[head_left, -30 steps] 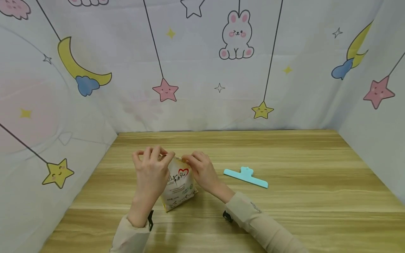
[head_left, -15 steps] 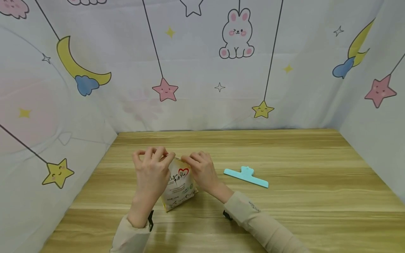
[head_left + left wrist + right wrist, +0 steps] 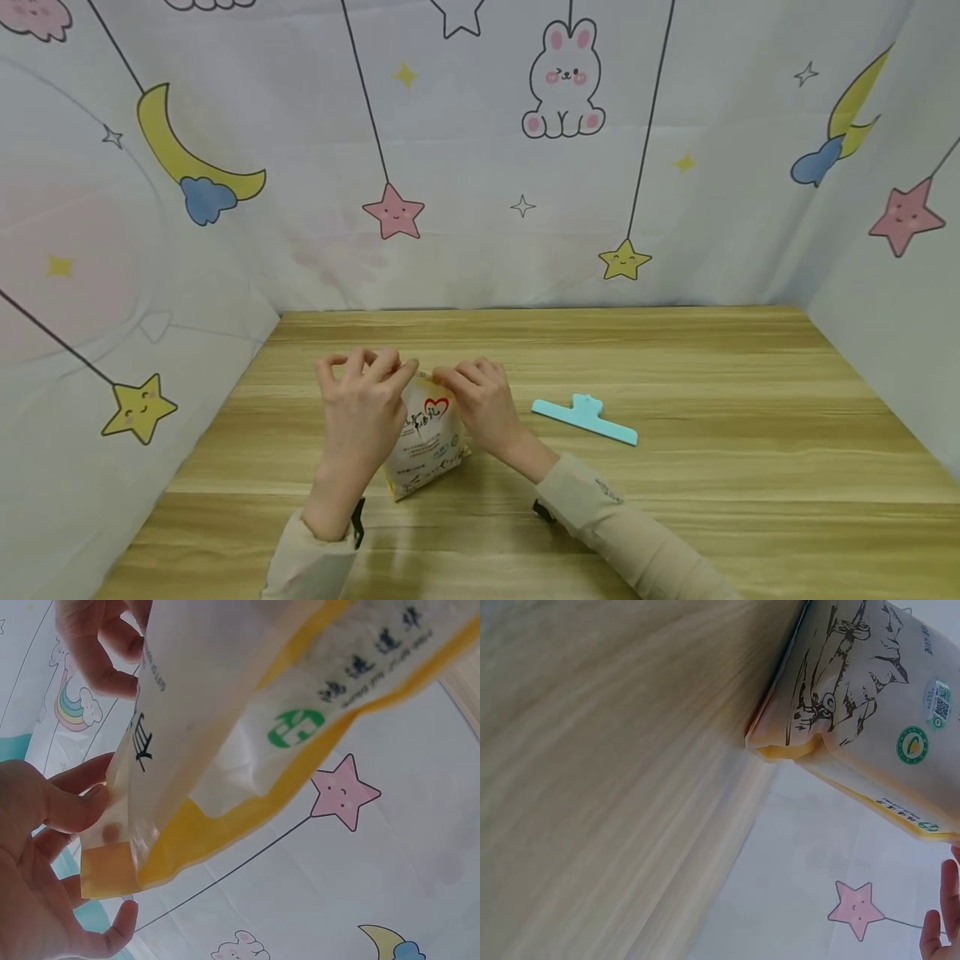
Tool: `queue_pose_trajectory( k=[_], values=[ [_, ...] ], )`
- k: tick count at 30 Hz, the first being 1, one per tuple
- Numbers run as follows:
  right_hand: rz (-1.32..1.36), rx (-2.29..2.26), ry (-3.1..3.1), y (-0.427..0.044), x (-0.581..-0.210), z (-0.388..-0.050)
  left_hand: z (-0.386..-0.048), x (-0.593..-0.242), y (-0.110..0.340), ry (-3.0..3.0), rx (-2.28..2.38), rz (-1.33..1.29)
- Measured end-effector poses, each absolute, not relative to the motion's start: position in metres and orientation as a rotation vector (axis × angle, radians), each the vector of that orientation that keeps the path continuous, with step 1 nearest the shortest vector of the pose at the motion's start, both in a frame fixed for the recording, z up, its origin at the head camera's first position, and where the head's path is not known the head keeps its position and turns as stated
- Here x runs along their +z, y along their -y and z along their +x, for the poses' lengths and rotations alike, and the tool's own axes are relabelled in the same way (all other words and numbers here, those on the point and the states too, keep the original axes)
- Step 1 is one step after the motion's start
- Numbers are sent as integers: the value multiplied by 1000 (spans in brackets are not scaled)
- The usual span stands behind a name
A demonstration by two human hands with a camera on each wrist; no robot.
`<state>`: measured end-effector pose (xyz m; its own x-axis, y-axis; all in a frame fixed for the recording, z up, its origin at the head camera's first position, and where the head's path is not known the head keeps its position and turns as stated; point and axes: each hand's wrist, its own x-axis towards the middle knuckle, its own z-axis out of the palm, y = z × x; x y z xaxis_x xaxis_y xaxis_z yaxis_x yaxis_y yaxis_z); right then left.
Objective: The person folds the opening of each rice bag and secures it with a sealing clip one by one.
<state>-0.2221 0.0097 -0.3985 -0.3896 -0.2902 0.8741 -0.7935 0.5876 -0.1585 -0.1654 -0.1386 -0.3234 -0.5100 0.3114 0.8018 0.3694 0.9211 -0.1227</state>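
A white packaging bag (image 3: 426,450) with yellow edges, dark lettering and a red heart stands on the table, slightly tilted. My left hand (image 3: 362,417) pinches one top corner between thumb and fingers; the left wrist view shows the thumb on the bag's folded yellow-edged end (image 3: 112,870). At the other top corner, my right hand (image 3: 483,410) pinches the edge with curled fingers. The two hands are a short way apart along the top. What the bag contains is hidden. In the right wrist view the bag's lower side (image 3: 855,712) shows line drawings and a green round mark.
A light blue sealing clip (image 3: 585,419) lies on the wooden table (image 3: 712,467), to the right of my right hand. White curtains (image 3: 480,167) printed with stars, moons and a rabbit surround the table at the back and both sides.
Both hands keep hold of the bag's top with hardly any movement. The bag and the clip stay in place; the head view shifts very slightly.
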Motion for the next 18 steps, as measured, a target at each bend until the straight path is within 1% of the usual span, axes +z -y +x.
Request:
queue_pose_trajectory(
  k=[12,18],
  values=[
    [861,778,2022,-13,-398,-218,-164,-320,142,2168,-163,-470],
    [858,766,2043,-14,-397,-216,-162,-317,144,2216,-112,-470]
  ],
)
